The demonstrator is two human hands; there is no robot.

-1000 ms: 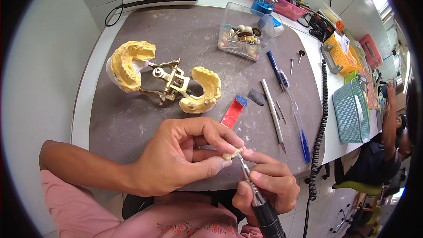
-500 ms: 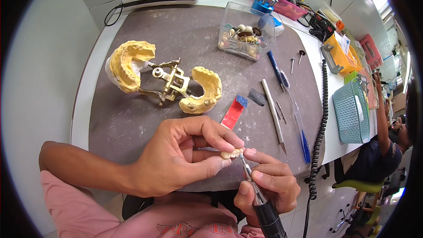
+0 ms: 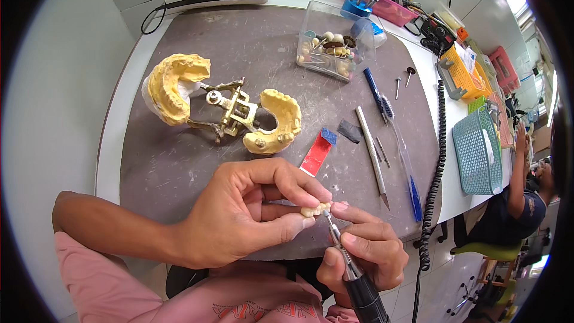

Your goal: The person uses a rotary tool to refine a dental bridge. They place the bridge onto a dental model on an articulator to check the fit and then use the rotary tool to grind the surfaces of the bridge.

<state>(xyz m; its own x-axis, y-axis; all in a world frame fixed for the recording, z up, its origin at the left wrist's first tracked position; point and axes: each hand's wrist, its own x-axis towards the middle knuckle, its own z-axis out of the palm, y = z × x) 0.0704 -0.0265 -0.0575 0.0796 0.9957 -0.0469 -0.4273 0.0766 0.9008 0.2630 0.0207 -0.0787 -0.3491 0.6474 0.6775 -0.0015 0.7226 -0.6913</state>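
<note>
So here's the left hand [image 3: 245, 215], thumb and fingertips clamped on a small tooth-coloured piece [image 3: 313, 210], leaving its right end exposed, presumably for access. At four to five o'clock from that piece, the right hand [image 3: 376, 254] is closed pen-fashion around a black handpiece [image 3: 365, 296], its slim tip [image 3: 326, 212] right at the exposed end (contact is too small to confirm!). One right finger reaches toward the piece, probably as a steadying rest.

Further out, twelve o'clock: a red strip [image 3: 317, 155]. Between one and two, a knife [image 3: 372, 152] lies beyond both hands, seemingly within easy reach. Eleven o'clock brings yellow casts [image 3: 286, 119] on a metal frame [image 3: 234, 112], spread open, perhaps to leave their inner faces accessible. And writing? Red lettering [image 3: 269, 311] crosses the pink shirt [image 3: 197, 296] at seven, partly lost in folds.
</note>
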